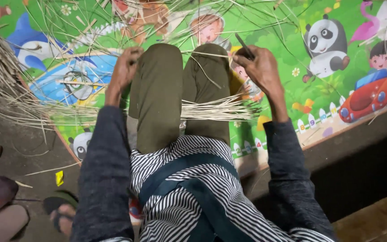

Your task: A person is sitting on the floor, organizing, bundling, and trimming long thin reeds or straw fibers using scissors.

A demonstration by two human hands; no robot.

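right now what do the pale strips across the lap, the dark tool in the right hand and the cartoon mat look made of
Pale strips: likely split cane or dried plant fibre; thin, straw-coloured, matte, stiff yet bending.
Dark tool in the right hand: slim and blackish, possibly metal; too small to tell.
Cartoon mat: looks like printed plastic or foam sheet; bright pictures, smooth surface with a slight sheen.
Left hand grips strips.

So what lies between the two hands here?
In the head view, the person's bent knees in olive trousers fill the gap between the left hand and the right hand. Thin pale strips cross over the legs lower down.
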